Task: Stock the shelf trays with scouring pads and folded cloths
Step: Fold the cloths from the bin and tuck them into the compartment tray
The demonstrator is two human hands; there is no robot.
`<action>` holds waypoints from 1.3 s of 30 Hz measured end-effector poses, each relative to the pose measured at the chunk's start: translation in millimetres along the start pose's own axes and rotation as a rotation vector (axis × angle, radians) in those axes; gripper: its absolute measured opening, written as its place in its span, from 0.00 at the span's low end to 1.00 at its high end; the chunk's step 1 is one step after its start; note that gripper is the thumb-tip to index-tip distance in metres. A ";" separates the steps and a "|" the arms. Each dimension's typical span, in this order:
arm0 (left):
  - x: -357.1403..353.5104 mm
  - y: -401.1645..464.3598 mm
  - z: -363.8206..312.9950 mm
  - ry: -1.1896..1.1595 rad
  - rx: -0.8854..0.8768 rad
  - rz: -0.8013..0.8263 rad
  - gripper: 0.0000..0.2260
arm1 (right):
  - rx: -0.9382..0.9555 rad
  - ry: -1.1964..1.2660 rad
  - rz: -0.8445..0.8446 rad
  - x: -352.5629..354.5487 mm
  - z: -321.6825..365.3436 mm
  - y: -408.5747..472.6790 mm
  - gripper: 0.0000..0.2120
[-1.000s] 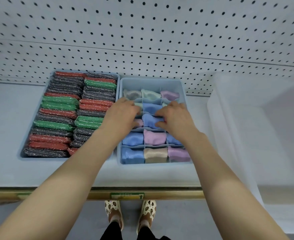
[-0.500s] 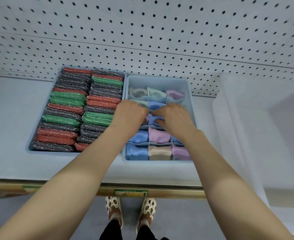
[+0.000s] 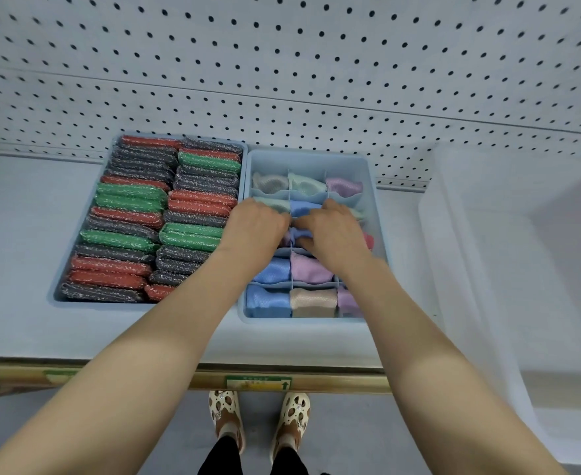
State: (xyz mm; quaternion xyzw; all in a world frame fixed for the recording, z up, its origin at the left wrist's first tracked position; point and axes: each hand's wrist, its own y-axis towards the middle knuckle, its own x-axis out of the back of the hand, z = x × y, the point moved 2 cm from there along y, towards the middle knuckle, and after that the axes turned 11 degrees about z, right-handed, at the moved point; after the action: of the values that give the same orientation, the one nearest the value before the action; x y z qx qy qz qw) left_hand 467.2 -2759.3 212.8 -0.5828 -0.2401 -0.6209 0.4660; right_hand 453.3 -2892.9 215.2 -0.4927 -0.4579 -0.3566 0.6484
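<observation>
At the far left the pad tray (image 3: 63, 289) is sitting packed with two rows of scouring pads (image 3: 128, 214), red, green and grey, standing on edge; your left forearm is crossing its near right corner, so a careless pull back is likely to drag a pad out of line.

Your left hand (image 3: 254, 228) is curling down into the middle of the cloth tray (image 3: 374, 186), pinching the left side of a blue cloth (image 3: 295, 234) in the centre cell. Your right hand (image 3: 333, 234) is gripping the same cloth from the other side, fingers bent over it. The fingertips themselves are hiding under the knuckles, so how deep the cloth is sitting I cannot tell.

The risks, as I judge them: the thin dividers (image 3: 292, 282) are looking flexible, and pushing hard could be bowing one into a neighbouring cell and crumpling the pink cloth (image 3: 368, 240) just beside your right hand. A loose fold could also be springing up once you let go.

At the right the clear bin (image 3: 453, 269) is standing close to your elbow.
</observation>
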 end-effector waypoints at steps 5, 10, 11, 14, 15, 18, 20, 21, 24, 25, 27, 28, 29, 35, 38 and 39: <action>4.2 -2.1 -1.2 0.008 0.003 0.038 0.08 | -0.053 -0.102 0.012 2.9 -7.6 -0.1 0.13; 10.1 -5.2 2.5 -0.143 -0.004 -0.023 0.07 | -0.049 0.153 -0.006 6.7 -10.4 -12.2 0.15; 10.0 -9.5 5.3 -0.204 -0.025 -0.051 0.08 | -0.029 0.233 -0.051 6.9 -14.5 -19.5 0.15; 3.1 -29.9 8.5 -0.348 -0.099 -0.081 0.09 | 0.012 0.369 -0.115 4.8 -21.4 -46.0 0.10; 0.9 -36.4 6.8 -0.351 -0.125 -0.054 0.09 | 0.021 0.360 -0.087 2.8 -20.1 -51.9 0.10; -4.2 -44.3 -2.8 -0.254 -0.157 0.044 0.11 | 0.051 0.175 0.003 -4.7 -6.8 -52.8 0.07; -4.8 -42.9 -7.5 -0.186 -0.127 0.053 0.11 | 0.102 0.105 0.011 -7.5 3.2 -49.4 0.06; -4.7 -42.4 -9.2 -0.158 -0.108 0.051 0.12 | 0.121 0.086 0.018 -8.9 5.4 -48.6 0.07; -4.0 -42.8 -13.6 -0.087 -0.081 0.044 0.10 | 0.143 0.030 -0.011 -12.3 3.1 -49.4 0.09; -3.0 -43.5 -14.6 -0.081 -0.078 0.040 0.10 | 0.146 0.017 -0.022 -13.0 4.7 -49.3 0.09; -0.7 -44.4 -15.8 -0.088 -0.072 0.022 0.09 | 0.142 -0.025 0.004 -15.3 10.5 -46.7 0.11; -0.4 -44.8 -16.4 -0.098 -0.065 0.014 0.10 | 0.128 -0.041 0.019 -16.4 11.4 -45.3 0.11; -0.2 -45.5 -16.7 -0.110 -0.058 0.014 0.10 | 0.112 -0.033 0.023 -16.5 10.8 -44.6 0.11; 0.8 -44.7 -16.1 -0.105 -0.055 0.068 0.12 | 0.123 0.040 0.036 -14.9 5.5 -46.7 0.10; 1.9 -43.9 -17.5 -0.094 -0.052 0.069 0.14 | 0.041 0.332 -0.013 0.4 -14.1 -55.3 0.13; 1.4 -44.1 -16.6 -0.106 -0.060 0.061 0.15 | -0.010 0.410 -0.073 6.2 -28.9 -60.8 0.12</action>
State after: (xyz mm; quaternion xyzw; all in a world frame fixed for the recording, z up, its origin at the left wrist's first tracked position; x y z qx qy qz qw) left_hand 421.2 -2753.8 221.5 -0.6357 -0.2277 -0.5816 0.4536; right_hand 406.8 -2936.7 237.4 -0.3963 -0.3322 -0.4750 0.7121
